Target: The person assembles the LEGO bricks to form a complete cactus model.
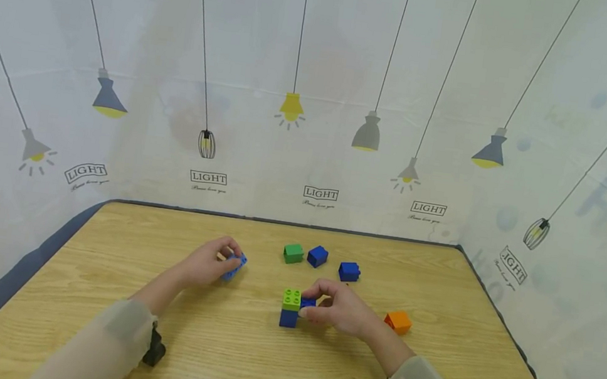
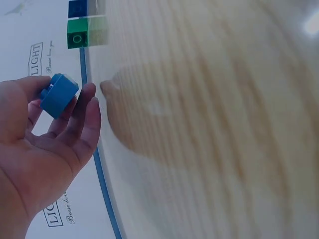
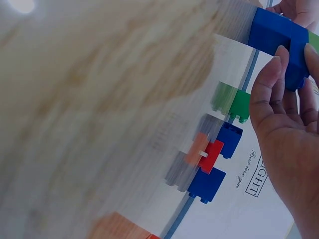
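My left hand (image 1: 213,262) pinches a light blue toy brick (image 2: 60,95) between thumb and fingers, over the left-centre of the table. In the head view a short stack stands upright near the middle: a lime green brick (image 1: 292,299) on top of a dark blue brick (image 1: 288,318). My right hand (image 1: 342,308) pinches another dark blue brick (image 3: 297,59) at the stack's right side. In the right wrist view this brick lies against the stack; whether it is joined there I cannot tell. Fingers partly cover it in the head view.
Behind the hands lie a green brick (image 1: 293,253) and two dark blue bricks (image 1: 317,256). A red brick (image 3: 211,157) shows among them in the right wrist view. An orange brick (image 1: 398,322) lies beside the right forearm. Printed sheets (image 1: 250,164) enclose the wooden table (image 1: 215,355).
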Available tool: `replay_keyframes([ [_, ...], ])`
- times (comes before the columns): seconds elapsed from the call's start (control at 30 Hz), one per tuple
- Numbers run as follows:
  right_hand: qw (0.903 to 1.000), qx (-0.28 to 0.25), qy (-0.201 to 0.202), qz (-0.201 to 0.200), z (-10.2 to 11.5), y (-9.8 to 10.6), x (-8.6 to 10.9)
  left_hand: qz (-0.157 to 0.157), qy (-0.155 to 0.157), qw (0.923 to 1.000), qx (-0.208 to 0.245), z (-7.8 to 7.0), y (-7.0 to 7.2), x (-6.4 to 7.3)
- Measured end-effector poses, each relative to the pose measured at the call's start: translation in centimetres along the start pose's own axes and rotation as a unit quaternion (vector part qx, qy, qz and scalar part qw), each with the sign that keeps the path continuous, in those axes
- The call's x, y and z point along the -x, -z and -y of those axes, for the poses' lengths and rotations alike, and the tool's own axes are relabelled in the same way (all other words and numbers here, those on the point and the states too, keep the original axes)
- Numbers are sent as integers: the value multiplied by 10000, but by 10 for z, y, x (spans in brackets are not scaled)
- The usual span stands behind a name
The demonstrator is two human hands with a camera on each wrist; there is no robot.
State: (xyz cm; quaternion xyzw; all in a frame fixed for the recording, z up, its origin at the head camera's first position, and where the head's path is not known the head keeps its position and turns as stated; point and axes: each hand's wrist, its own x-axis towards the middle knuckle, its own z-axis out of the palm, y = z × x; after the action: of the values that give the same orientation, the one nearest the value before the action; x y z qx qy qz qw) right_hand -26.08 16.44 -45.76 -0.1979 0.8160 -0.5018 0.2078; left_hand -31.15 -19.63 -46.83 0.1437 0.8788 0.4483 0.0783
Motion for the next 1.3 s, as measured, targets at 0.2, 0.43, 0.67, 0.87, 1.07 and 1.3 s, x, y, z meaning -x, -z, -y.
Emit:
replay_keyframes([
  [0.2,10000,22,4,-5,0,0,0,75,-118,9996,257,-8,-3,3],
  [0.43,10000,57,16,-44,0,-1,0,91,-125,9975,692,-18,-8,6],
  [0.67,10000,30,44,-54,1,-2,1,203,-275,9934,1091,-27,-13,9],
  [0.87,10000,-48,45,-71,3,-2,2,306,-400,9927,1096,-34,-15,12],
  [1.07,9999,-97,26,-41,4,-2,2,347,-430,9918,1153,-38,-19,14],
  [1.3,10000,-53,-36,-63,4,-2,2,228,-224,9919,1230,-43,-25,14],
])
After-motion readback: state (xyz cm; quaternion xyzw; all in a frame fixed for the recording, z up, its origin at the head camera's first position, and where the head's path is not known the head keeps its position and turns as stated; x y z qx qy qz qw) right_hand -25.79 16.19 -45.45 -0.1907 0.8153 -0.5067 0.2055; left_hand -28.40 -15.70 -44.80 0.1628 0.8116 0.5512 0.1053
